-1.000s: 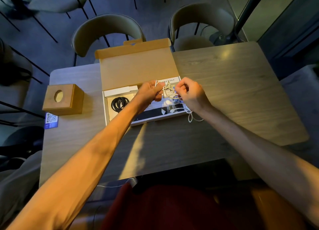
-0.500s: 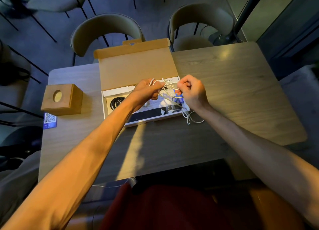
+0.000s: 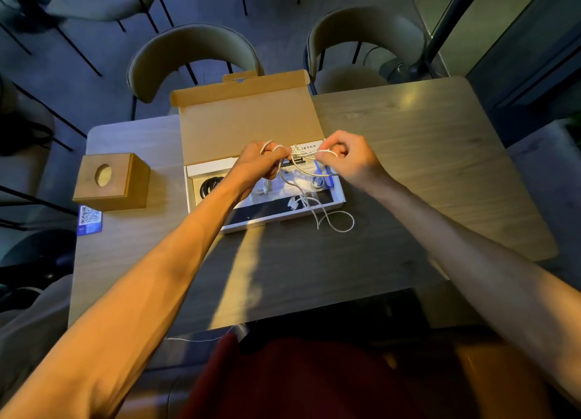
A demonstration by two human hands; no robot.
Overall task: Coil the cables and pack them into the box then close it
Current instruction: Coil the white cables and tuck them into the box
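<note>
An open cardboard box (image 3: 248,129) lies on the table with its lid folded back. A coiled black cable (image 3: 210,186) sits in its left compartment. Above the box, my left hand (image 3: 257,163) grips loops of a white cable (image 3: 301,163) wound around its fingers. My right hand (image 3: 349,160) pinches the same cable a short way to the right. The cable's loose end hangs down over the box's front edge and curls on the table (image 3: 336,223).
A wooden tissue box (image 3: 110,182) with a round hole stands at the left, with a blue QR card (image 3: 89,219) in front of it. Two chairs (image 3: 191,57) stand behind the table. The table's right half (image 3: 424,167) is bare wood.
My hands have drawn slightly apart, pulling the white cable taut between them. More of the loose end has been drawn up from the table.
</note>
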